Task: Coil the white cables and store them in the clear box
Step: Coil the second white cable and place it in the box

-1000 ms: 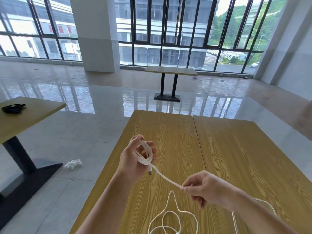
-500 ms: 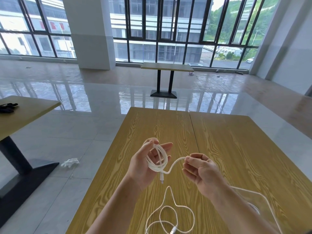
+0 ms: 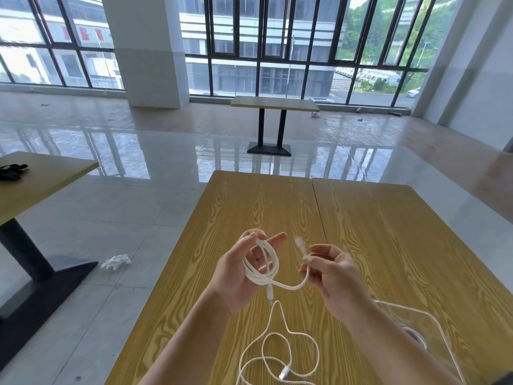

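Left hand (image 3: 236,276) holds a white cable (image 3: 263,269) wound in a few loops around its fingers (image 3: 273,240) — thumb curled over the top of the coil, the other fingers fairly straight behind it. One plug end hangs just below the coil. Right hand (image 3: 331,276) pinches the cable's free tail with curled fingers, the end plug sticking up blurred above them; a short slack arc runs between the two hands.

Both hands are raised over the wooden surface (image 3: 249,207), near its left edge. A second white cable (image 3: 280,354) lies loose and uncoiled on the surface below the hands, close to the near edge, its plug among the loops. The clear box (image 3: 433,323) sits at the lower right, partly behind the right forearm — something white seems to lie inside, hard to tell.

Far half of the surface is bare wood. Glossy floor (image 3: 125,212) to the left, with a crumpled white scrap (image 3: 116,261) on it and another table (image 3: 41,184) well apart.
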Motion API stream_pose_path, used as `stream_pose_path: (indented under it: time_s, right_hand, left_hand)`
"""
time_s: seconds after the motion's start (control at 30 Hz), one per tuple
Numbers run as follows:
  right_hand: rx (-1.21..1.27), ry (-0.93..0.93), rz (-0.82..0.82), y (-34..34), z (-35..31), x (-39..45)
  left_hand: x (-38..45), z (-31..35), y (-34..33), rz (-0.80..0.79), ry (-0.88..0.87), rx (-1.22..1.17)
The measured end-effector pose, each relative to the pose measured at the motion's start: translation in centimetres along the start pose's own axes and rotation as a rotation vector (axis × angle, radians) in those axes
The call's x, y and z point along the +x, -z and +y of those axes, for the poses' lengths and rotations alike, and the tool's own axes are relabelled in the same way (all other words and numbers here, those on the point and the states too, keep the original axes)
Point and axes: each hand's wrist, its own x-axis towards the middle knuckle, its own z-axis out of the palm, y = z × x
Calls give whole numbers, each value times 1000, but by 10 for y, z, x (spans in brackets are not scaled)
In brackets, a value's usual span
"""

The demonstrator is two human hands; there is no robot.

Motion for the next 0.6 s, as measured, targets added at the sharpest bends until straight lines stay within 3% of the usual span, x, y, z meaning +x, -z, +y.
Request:
stream_pose_path:
  time_s: [0.2, 0.33, 0.6]
  right_hand:
    - [-330, 22, -281, 0, -6, -8]
    - [-488, 57, -344, -2, -8, -9]
    - [-461, 51, -414, -6, -5, -6]
  left_hand:
    - [5, 0, 1, 3, 8, -57]
    - [7, 2, 1, -31, 43, -79]
    - [9, 0, 3, -55, 97, -14]
